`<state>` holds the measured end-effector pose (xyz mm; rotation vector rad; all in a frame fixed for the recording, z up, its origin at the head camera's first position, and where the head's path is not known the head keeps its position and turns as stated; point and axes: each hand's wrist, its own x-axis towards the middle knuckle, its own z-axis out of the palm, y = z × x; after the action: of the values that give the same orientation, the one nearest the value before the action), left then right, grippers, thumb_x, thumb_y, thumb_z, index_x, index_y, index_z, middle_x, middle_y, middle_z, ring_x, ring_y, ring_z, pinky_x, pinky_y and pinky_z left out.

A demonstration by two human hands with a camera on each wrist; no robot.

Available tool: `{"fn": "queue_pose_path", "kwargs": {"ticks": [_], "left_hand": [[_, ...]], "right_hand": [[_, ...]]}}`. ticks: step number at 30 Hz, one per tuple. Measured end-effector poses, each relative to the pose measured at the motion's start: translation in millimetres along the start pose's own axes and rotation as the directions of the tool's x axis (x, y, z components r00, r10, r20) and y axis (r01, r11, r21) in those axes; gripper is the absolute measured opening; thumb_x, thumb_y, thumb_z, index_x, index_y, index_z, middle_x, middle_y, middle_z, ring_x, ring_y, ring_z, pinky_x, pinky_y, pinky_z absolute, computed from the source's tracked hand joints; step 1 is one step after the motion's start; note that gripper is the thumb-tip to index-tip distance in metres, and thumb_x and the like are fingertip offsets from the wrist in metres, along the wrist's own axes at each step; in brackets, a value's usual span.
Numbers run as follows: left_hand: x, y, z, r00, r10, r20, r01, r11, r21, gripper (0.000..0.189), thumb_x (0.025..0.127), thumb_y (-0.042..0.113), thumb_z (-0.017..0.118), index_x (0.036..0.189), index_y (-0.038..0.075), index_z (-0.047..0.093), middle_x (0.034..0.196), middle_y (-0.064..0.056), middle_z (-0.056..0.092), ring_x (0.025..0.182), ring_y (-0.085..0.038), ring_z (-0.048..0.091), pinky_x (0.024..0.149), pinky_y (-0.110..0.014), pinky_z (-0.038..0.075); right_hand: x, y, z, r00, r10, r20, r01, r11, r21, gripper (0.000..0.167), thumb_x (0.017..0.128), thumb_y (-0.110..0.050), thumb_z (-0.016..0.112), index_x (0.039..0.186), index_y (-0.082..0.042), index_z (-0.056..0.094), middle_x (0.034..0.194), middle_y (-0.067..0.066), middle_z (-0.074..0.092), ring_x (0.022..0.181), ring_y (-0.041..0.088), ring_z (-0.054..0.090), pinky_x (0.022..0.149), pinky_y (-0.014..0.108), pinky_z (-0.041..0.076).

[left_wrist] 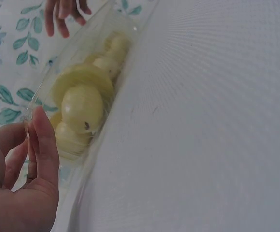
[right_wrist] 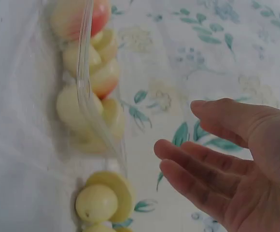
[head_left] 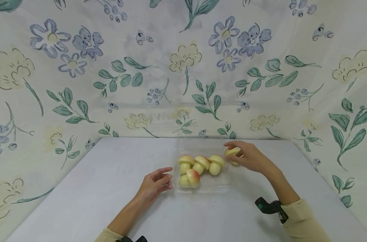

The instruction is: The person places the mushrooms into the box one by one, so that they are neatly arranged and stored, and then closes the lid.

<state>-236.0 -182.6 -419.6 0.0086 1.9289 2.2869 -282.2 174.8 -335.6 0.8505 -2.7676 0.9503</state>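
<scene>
Head view is showing 4 yellow mushrooms sitting inside a clear box, its walls keeping them together. At least 1 outside mushroom is lying by its right side. The left hand is resting bent fingertips on the box's left side, perhaps keeping it from sliding. The right hand is hovering near the outside mushroom, fingers apart, gripping nothing. Smooth, fat caps are showing, some blushing red.
</scene>
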Motion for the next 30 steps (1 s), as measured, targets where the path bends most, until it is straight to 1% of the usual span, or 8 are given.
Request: {"fn": "queue_pose_path", "kwargs": {"ticks": [2, 6, 11, 15, 18, 21, 25, 30], "left_hand": [[-0.1, -0.4, 0.0, 1.0, -0.001, 0.0, 0.001, 1.0, -0.004, 0.051, 0.091, 0.004, 0.067, 0.138, -0.006, 0.048, 0.085, 0.002, 0.06, 0.073, -0.01, 0.063, 0.075, -0.024, 0.06], [1.0, -1.1, 0.4, 1.0, 0.004, -0.004, -0.004, 1.0, -0.009, 0.05, 0.091, 0.004, 0.067, 0.137, -0.006, 0.049, 0.084, 0.002, 0.061, 0.073, -0.01, 0.062, 0.075, -0.024, 0.06], [2.7, -2.6, 1.5, 1.0, 0.006, -0.004, -0.006, 1.0, -0.011, 0.049, 0.091, 0.005, 0.067, 0.136, -0.006, 0.05, 0.084, 0.002, 0.061, 0.073, -0.01, 0.063, 0.075, -0.025, 0.06], [2.0, -3.6, 1.3, 1.0, -0.002, -0.008, 0.002, 1.0, -0.012, 0.05, 0.091, 0.005, 0.067, 0.136, -0.005, 0.05, 0.084, 0.002, 0.06, 0.073, -0.01, 0.063, 0.075, -0.025, 0.06], [0.9, -3.7, 0.9, 1.0, -0.004, -0.011, 0.004, 1.0, -0.015, 0.049, 0.091, 0.005, 0.068, 0.136, -0.004, 0.05, 0.084, 0.001, 0.06, 0.073, -0.011, 0.063, 0.076, -0.025, 0.06], [0.4, -3.3, 0.8, 1.0, 0.001, -0.012, -0.001, 1.0, -0.01, 0.049, 0.091, 0.005, 0.068, 0.136, -0.005, 0.05, 0.084, 0.001, 0.059, 0.072, -0.011, 0.063, 0.075, -0.025, 0.06], [0.5, -1.7, 1.5, 1.0, 0.007, -0.01, -0.007, 1.0, -0.006, 0.05, 0.091, 0.005, 0.068, 0.136, -0.005, 0.05, 0.083, 0.001, 0.06, 0.072, -0.01, 0.063, 0.075, -0.025, 0.06], [0.2, -0.4, 1.8, 1.0, 0.001, -0.011, -0.001, 1.0, 0.003, 0.05, 0.091, 0.005, 0.068, 0.137, -0.005, 0.05, 0.082, 0.002, 0.06, 0.072, -0.01, 0.063, 0.075, -0.025, 0.06]], "right_hand": [[-2.7, 8.1, -4.5, 0.999, 0.036, -0.008, -0.036, 0.999, -0.019, 0.043, 0.094, -0.022, 0.067, 0.133, -0.01, 0.056, 0.125, 0.019, 0.064, 0.093, 0.027, 0.07, 0.071, 0.03, 0.06], [-4.8, 21.5, -11.6, 0.996, 0.094, -0.012, -0.094, 0.996, -0.005, 0.046, 0.095, -0.024, 0.066, 0.137, -0.008, 0.053, 0.128, 0.024, 0.061, 0.093, 0.028, 0.07, 0.071, 0.033, 0.06], [-4.9, 32.8, -14.6, 0.989, 0.143, -0.022, -0.142, 0.988, 0.056, 0.048, 0.096, -0.019, 0.064, 0.14, -0.005, 0.05, 0.131, 0.028, 0.057, 0.09, 0.027, 0.071, 0.071, 0.032, 0.061], [-5.8, 38.9, -14.1, 0.983, 0.179, -0.039, -0.176, 0.982, 0.068, 0.047, 0.097, -0.016, 0.062, 0.139, -0.001, 0.049, 0.131, 0.03, 0.056, 0.087, 0.03, 0.071, 0.07, 0.032, 0.061], [-6.5, 43.3, -13.2, 0.977, 0.207, -0.047, -0.205, 0.978, 0.047, 0.047, 0.097, -0.015, 0.061, 0.139, 0.002, 0.048, 0.131, 0.032, 0.054, 0.086, 0.03, 0.071, 0.071, 0.034, 0.061], [-7.0, 48.0, -12.2, 0.972, 0.231, -0.046, -0.23, 0.973, 0.017, 0.049, 0.098, -0.017, 0.061, 0.14, 0.003, 0.047, 0.134, 0.033, 0.052, 0.087, 0.029, 0.071, 0.071, 0.034, 0.061], [-7.5, 53.1, -11.5, 0.966, 0.257, -0.031, -0.257, 0.966, -0.019, 0.052, 0.099, -0.024, 0.059, 0.142, 0.003, 0.045, 0.137, 0.035, 0.048, 0.085, 0.03, 0.071, 0.069, 0.035, 0.06], [-8.4, 58.8, -9.6, 0.96, 0.277, -0.034, -0.279, 0.958, -0.065, 0.052, 0.099, -0.023, 0.059, 0.142, 0.002, 0.045, 0.137, 0.037, 0.047, 0.079, 0.029, 0.07, 0.065, 0.034, 0.057]]}}
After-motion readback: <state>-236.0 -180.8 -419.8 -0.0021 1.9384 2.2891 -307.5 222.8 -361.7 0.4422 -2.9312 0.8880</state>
